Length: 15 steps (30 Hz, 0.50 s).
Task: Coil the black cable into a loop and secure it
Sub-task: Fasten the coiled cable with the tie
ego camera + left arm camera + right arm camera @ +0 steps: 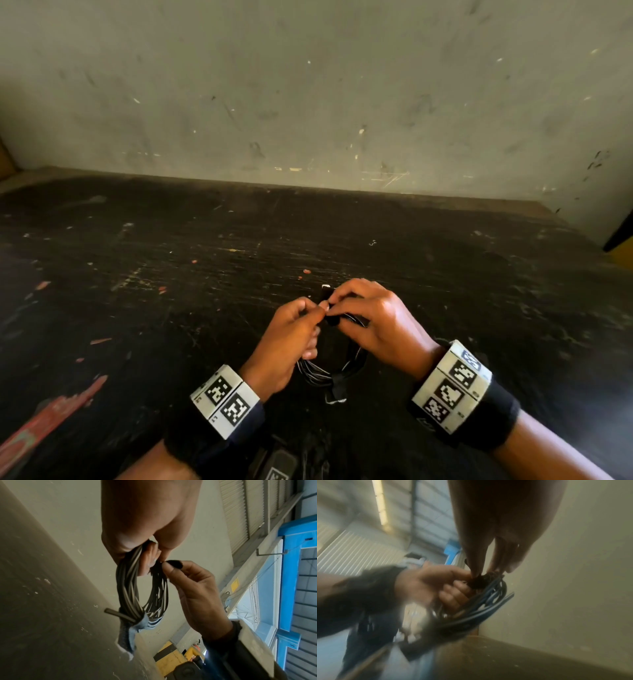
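Observation:
The black cable [356, 356] is wound into a small loop of several turns and held above the dark table [171, 274]. My left hand [317, 310] grips the top of the loop [126, 588], fingers curled round the strands. My right hand [334, 305] pinches a black fabric strap [175, 563] at the top of the loop, right against the left fingertips. A second strap [337, 387] is wrapped round the bottom of the loop, with its loose end [126, 639] hanging down. In the blurred right wrist view, the strap [479, 582] sits between both hands over the cable [489, 601].
A scratched grey wall [308, 102] stands behind the table's far edge. Small reddish scraps [306, 271] and paint marks [51, 421] dot the tabletop. A dark object [274, 466] lies at the near edge below my wrists.

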Each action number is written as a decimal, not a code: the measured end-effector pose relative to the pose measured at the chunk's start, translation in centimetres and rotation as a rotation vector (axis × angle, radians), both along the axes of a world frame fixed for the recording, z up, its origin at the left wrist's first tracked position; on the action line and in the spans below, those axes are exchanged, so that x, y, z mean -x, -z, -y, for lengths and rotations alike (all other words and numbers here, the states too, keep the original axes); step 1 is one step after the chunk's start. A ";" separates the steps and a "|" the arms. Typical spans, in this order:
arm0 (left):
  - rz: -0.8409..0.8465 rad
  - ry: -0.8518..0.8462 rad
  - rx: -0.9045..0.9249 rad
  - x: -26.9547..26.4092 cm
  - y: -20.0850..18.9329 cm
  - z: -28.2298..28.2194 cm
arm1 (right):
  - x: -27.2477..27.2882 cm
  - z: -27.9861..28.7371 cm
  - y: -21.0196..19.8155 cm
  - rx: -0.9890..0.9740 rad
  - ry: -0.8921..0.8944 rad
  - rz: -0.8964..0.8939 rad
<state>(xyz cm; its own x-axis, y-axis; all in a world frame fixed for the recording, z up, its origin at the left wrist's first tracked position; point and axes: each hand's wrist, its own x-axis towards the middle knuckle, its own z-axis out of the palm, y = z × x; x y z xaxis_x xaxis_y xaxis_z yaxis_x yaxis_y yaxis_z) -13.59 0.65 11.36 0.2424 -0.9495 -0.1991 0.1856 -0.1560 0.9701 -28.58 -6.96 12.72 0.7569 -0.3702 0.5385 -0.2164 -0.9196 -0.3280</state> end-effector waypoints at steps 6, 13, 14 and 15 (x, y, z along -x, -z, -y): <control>0.060 0.064 0.057 -0.2 -0.4 -0.1 | -0.2 0.6 0.4 -0.563 0.076 0.167; -0.043 0.118 0.056 -0.3 -0.5 0.2 | -0.6 0.2 -0.1 -0.914 0.048 0.370; -0.078 0.124 0.059 -0.4 -0.4 0.3 | -0.5 0.3 -0.2 -0.939 0.070 0.396; -0.101 0.126 0.066 -0.5 -0.3 0.3 | -0.6 0.5 -0.1 -0.953 0.096 0.409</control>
<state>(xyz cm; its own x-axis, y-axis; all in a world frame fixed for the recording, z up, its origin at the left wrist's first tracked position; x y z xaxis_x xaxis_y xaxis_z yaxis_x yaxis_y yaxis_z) -13.08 0.32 11.68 0.1029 -0.9830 -0.1522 0.2658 -0.1203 0.9565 -28.00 -7.44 12.86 0.5275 -0.8256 0.2004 0.0166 -0.2258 -0.9740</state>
